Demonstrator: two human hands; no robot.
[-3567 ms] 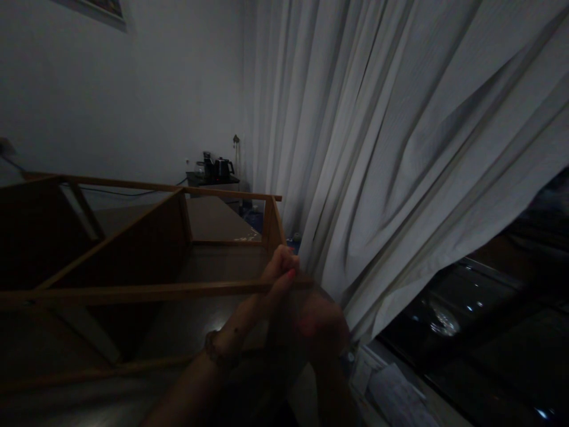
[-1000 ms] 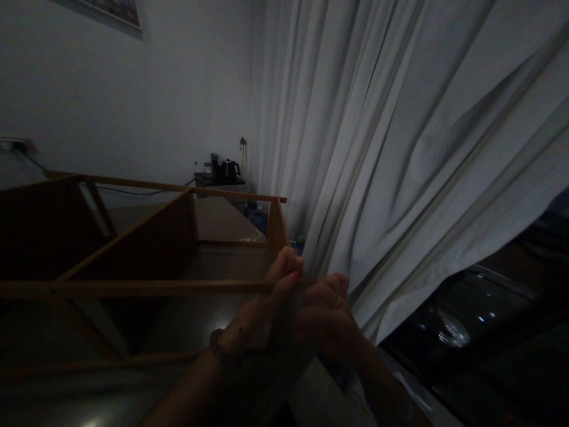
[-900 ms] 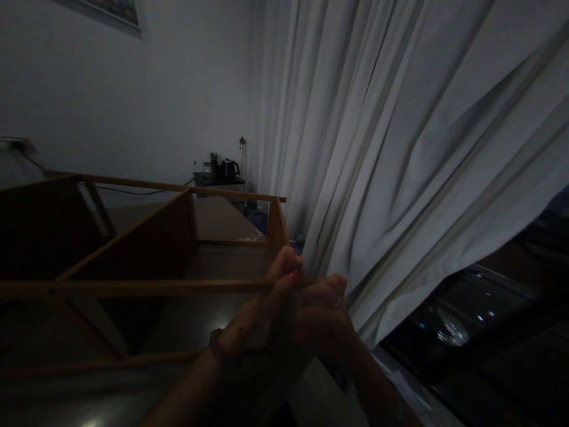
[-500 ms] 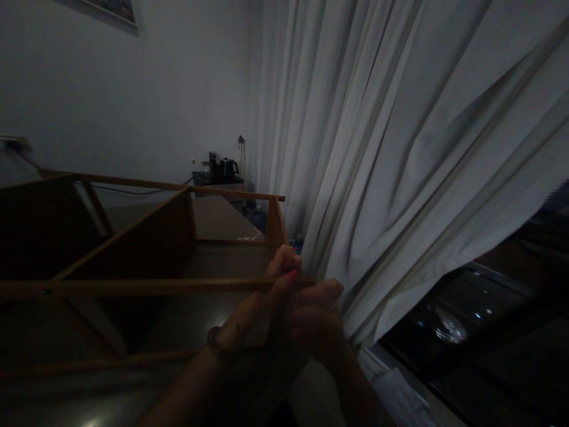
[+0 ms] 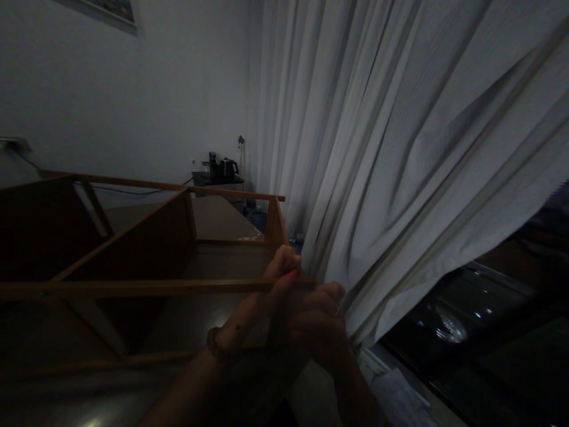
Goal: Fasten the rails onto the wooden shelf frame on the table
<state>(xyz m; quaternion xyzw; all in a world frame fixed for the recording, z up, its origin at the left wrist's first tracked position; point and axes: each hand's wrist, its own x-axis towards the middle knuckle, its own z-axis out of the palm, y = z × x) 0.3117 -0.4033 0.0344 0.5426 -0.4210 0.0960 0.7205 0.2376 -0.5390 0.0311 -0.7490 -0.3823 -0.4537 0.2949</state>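
Wooden frame (image 5: 146,287) laid flat, left and centre; near rail's right end gripped by left hand (image 5: 278,281), fingers closed. Right hand (image 5: 317,323) curled just beside it; contents cannot be told. Frame judged stiff, bulky, heavy; best held at rail ends.

dim room. pale wall (image 5: 133,101) fills the upper left, a picture (image 5: 104,10) at its top edge. white curtain (image 5: 400,148) hangs across the right; a dark kettle (image 5: 226,168) sits mid-frame.

Wrist bracelet (image 5: 217,350); finger ring (image 5: 336,309); pink-painted nails (image 5: 292,274)
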